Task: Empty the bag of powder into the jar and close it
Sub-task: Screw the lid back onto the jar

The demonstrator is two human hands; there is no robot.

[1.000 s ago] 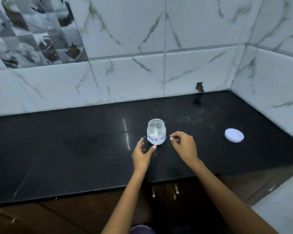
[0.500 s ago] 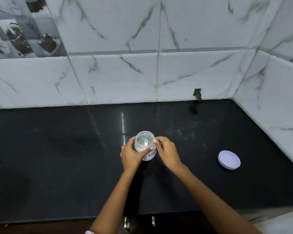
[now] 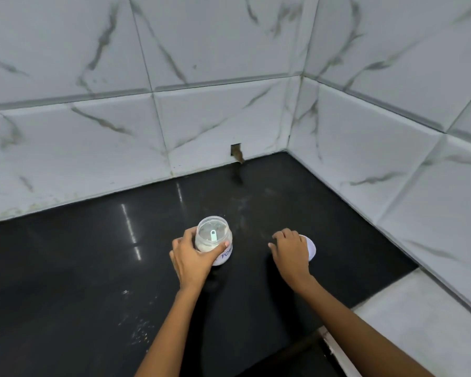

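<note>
1. We see the open jar (image 3: 214,239) standing upright on the black tabletop (image 3: 79,268), white powder inside, a handwritten label on its side.
2. Our left hand (image 3: 192,257) grasps the jar from its 8 o'clock side, thumb across the front, fingers behind.
3. At the jar's 3 o'clock, well apart, lies the white lid (image 3: 310,247).
4. Our right hand (image 3: 290,248) rests over the lid, fingers curled, covering most of it; we cannot tell whether it grips.
5. White marble wall tiles (image 3: 201,118) border the tabletop at 12 and 3 o'clock.
</note>
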